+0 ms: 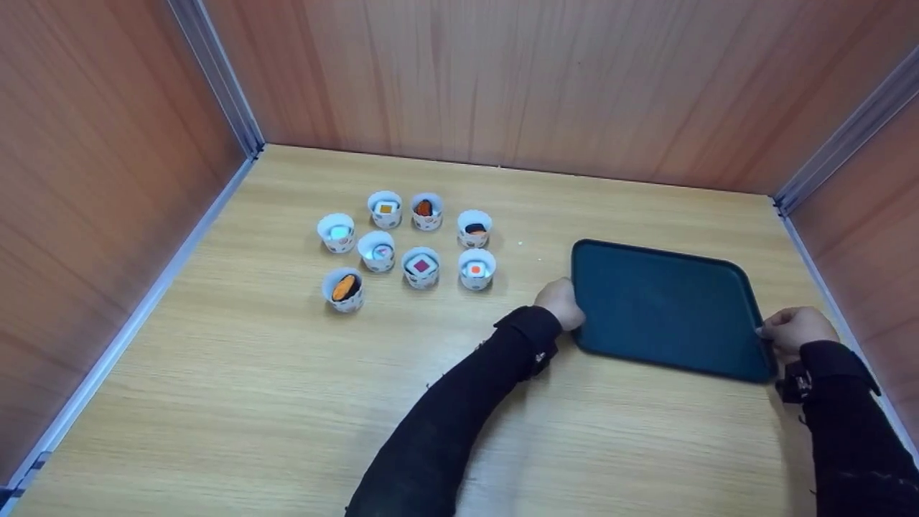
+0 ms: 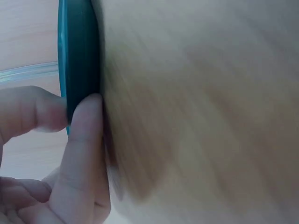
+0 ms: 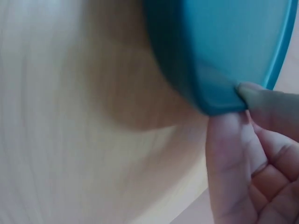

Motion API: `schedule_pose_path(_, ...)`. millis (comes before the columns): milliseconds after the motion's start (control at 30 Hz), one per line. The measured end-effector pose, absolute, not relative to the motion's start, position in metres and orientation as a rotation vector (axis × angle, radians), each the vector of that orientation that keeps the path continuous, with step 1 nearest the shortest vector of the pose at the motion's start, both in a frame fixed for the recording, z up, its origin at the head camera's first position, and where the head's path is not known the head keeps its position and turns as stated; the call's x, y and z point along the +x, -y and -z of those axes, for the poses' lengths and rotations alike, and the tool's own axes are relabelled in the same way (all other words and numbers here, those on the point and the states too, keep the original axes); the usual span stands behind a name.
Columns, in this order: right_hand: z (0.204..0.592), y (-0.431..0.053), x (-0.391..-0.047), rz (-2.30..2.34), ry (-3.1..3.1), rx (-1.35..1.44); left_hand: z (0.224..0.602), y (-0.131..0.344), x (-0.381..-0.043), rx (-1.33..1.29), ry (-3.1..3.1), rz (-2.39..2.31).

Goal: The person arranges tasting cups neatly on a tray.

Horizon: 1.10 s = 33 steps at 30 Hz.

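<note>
A dark teal rectangular tray (image 1: 668, 309) with rounded corners and a raised rim lies at the right of the table, with nothing on it. My left hand (image 1: 561, 304) pinches its left edge, thumb on the rim and fingers beneath, as the left wrist view shows of the tray side (image 2: 81, 56). On the opposite short edge my right hand (image 1: 798, 330) pinches the rim. In the right wrist view the thumb (image 3: 266, 105) presses the inside of the tray's rim (image 3: 224, 100), with a finger under it. A shadow falls on the table below the tray in both wrist views.
Several small paper cups stand left of the tray, among them one with an orange and black piece (image 1: 343, 290) and one with a white and red piece (image 1: 476, 269). Wood-grain panels (image 1: 502, 86) wall in the table (image 1: 251, 402) at the back and sides.
</note>
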State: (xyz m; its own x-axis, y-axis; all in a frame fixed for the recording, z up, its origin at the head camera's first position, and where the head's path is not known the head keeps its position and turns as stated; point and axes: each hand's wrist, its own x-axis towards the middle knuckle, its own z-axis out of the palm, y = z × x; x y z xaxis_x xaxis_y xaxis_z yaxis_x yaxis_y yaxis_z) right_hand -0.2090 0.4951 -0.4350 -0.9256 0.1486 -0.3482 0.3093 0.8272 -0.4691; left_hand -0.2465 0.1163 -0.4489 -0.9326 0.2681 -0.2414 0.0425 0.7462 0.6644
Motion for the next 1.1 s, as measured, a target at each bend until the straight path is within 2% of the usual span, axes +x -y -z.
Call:
schedule_pose_path(600,0.443,-0.462,-0.190,0.790,-2.766,0.186,0.449,-0.069,-0.238,0.301,-2.546,-0.973)
schedule_pose_path(1100,0.448,-0.432,-0.168,0.876,-2.689,0.122,0.449,-0.026,-0.212,0.461,-2.588,-0.854)
